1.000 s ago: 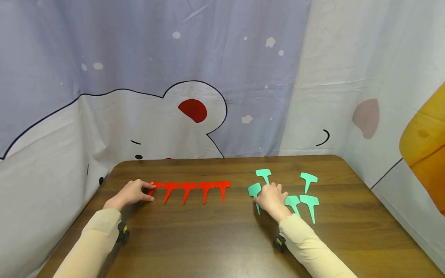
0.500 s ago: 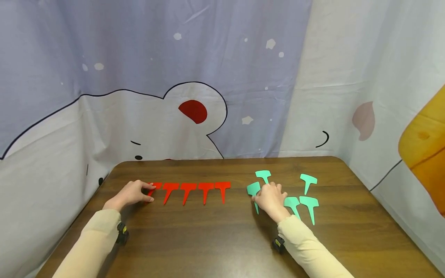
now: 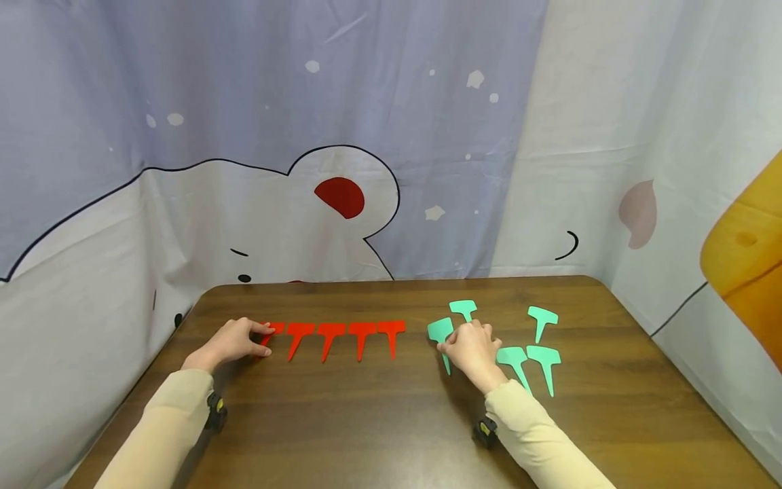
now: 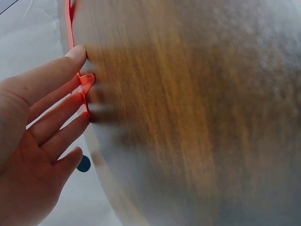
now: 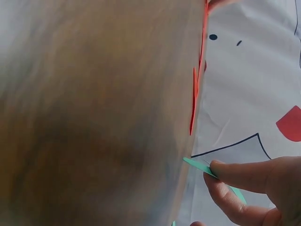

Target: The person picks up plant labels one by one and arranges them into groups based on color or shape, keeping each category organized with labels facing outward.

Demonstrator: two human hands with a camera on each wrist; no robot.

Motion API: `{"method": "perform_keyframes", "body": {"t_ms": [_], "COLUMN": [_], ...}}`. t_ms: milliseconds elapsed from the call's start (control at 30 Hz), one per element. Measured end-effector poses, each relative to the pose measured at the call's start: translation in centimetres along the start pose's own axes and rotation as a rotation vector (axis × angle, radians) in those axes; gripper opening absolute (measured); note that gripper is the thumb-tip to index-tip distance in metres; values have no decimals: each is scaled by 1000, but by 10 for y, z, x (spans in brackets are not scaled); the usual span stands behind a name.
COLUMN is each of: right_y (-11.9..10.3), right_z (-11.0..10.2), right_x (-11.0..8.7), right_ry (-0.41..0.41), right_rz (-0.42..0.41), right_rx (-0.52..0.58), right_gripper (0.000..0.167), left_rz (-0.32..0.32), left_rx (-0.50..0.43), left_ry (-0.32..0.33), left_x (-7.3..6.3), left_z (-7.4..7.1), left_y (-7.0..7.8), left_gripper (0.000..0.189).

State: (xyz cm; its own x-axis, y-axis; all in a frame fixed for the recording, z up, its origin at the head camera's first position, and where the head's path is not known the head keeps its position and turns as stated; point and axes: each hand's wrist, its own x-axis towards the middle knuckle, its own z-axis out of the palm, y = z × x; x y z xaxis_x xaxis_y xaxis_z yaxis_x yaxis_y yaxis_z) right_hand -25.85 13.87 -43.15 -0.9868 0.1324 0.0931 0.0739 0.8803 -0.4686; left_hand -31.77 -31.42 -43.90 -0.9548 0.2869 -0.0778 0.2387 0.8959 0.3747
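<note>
A row of red T-shaped plant labels [image 3: 330, 334] lies on the wooden table, left of its middle. My left hand [image 3: 229, 341] is at the row's left end, its extended fingers touching the leftmost red plant label [image 3: 267, 333] and partly covering it. In the left wrist view, these fingers [image 4: 51, 117] reach that label at the table surface. My right hand [image 3: 473, 352] pinches a green T-shaped plant label [image 3: 440, 330] between thumb and forefinger; the right wrist view shows the green label [image 5: 200, 166] tilted in this grip. Part of its stem is hidden by the fingers.
Other green plant labels lie around my right hand: one behind it [image 3: 463, 308], one at the back right [image 3: 542, 319], and two to its right, including the rightmost label [image 3: 545, 360]. A printed curtain [image 3: 440, 136] hangs behind the table [image 3: 342, 428].
My right hand has shifted slightly left, bringing the pinched green plant label closer to the red row. The left hand stays at the leftmost red label.
</note>
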Motion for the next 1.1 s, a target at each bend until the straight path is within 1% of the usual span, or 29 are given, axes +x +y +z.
{"method": "perform_keyframes", "body": {"t_ms": [200, 333, 500, 600, 867, 1100], "right_y": [-7, -13, -22, -27, -43, -59], "right_z": [2, 4, 7, 10, 14, 20], "right_x": [-3, -5, -8, -9, -14, -19], "right_ry": [12, 6, 4, 0, -13, -26], "right_rz": [-19, -15, -36, -50, -80, -107], "right_rx": [9, 25, 43, 43, 86, 84], "right_gripper": [26, 26, 25, 24, 23, 33], "left_rz": [-3, 2, 12, 9, -4, -8], "left_rx": [1, 5, 7, 7, -2, 0], "left_ry": [-3, 1, 8, 5, 1, 2], "left_x": [-1, -1, -2, -1, 0, 0], "left_z": [0, -1, -1, -1, -1, -2], "left_y": [1, 1, 1, 1, 1, 0], "left_gripper": [57, 56, 56, 56, 55, 56]}}
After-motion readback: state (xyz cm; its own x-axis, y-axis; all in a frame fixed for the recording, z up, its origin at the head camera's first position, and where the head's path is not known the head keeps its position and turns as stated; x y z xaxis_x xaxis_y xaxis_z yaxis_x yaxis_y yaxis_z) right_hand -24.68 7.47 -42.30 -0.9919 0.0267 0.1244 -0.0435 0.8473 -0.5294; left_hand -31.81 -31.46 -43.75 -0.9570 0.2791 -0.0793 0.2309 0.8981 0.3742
